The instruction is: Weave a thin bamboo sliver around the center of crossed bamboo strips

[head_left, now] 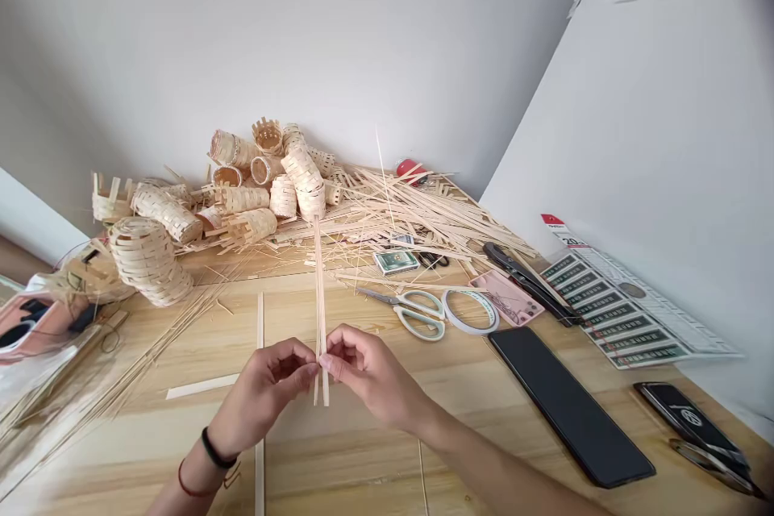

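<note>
Head view: left hand (260,395) and right hand (372,367) pinch thin, pale bamboo strips (319,290) upright.

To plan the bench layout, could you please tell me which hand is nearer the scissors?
Right: the right hand sits below and left of the scissors; the left hand lies farther left.

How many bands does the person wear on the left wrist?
2. A black band sits closer to the left hand, and a thin red cord lies further down the forearm. Another could be hidden on the far side of the wrist.
</note>
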Motion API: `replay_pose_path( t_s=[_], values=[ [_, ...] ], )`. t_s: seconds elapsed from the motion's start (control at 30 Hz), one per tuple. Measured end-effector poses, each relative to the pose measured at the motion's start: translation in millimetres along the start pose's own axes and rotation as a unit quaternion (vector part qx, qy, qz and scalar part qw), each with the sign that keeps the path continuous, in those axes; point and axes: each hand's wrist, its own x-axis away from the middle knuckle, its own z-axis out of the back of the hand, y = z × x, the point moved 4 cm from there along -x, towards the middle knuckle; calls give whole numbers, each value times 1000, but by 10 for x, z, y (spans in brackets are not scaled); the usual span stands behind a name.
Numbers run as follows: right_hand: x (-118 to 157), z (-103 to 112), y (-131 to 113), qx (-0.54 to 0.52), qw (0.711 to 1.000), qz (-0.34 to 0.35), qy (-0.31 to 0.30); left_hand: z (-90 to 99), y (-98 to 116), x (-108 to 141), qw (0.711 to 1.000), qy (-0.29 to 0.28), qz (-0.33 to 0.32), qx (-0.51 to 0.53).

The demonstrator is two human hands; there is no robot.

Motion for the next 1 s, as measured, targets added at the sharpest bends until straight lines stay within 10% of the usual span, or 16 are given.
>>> replay_pose_path(
  t_s=[0.53,1.0],
  values=[
    [128,-62,-22,-16,1000,-7,-9,-80,5,82,998,-50,27,-3],
    [-236,-900,-186,-27,995,-3,-98,462,53,552,998,-47,-35,18]
  ],
)
